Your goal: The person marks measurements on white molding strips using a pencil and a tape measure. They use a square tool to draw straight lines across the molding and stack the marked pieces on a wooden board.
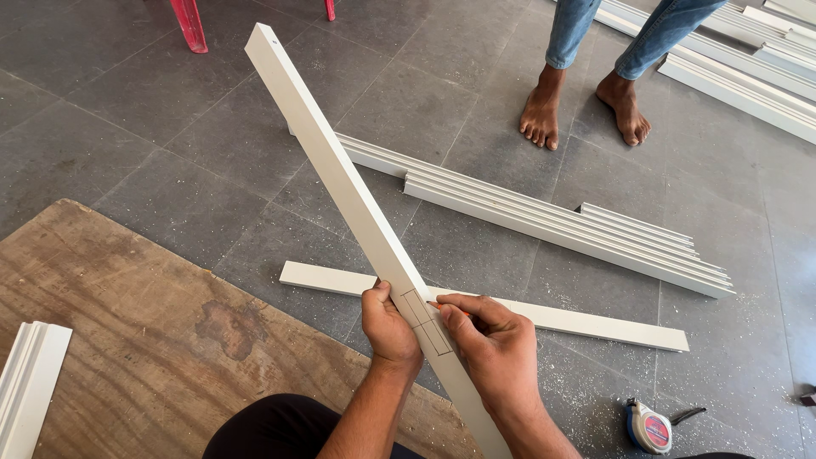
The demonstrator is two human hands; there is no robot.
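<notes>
Our left hand point(389, 325) grips the white strip point(357, 204), which slants up across the floor point(170, 136), its near end cut off below. Our right hand point(493, 344) pinches a pencil point(435, 304), mostly hidden, at pencilled lines on it. Another strip point(586, 323) lies beneath, a tape measure point(650, 427) nearby.

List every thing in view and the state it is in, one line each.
Long white strip: tilted up off the floor, pencil lines on its face.
Left hand: gripping the strip.
Right hand: fingertips pinched at the marked lines.
Flat white strip: lying on the floor.
Mouldings: lying stacked.
Tape measure: lying on the floor.
Plywood: flat, stained.
</notes>
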